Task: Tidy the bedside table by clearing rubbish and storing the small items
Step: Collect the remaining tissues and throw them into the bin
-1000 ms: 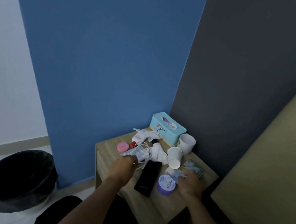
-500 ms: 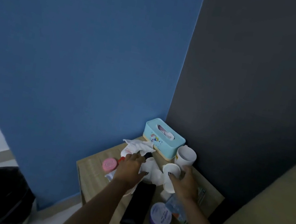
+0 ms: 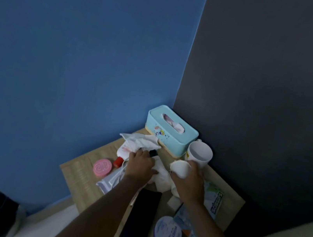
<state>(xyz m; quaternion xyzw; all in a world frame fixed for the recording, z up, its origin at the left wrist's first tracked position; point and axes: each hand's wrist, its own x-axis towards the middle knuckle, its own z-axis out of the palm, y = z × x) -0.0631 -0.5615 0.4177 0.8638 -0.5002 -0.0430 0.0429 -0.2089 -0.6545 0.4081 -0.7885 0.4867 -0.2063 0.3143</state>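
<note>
Right hand wrapped around a white paper cup, tipped on its side just in front of the white mug. Left hand clenched down on crumpled white tissue mid-tabletop. Pink round tin sits left of it, black flat case near the front, teal tissue box in the back corner.
</note>
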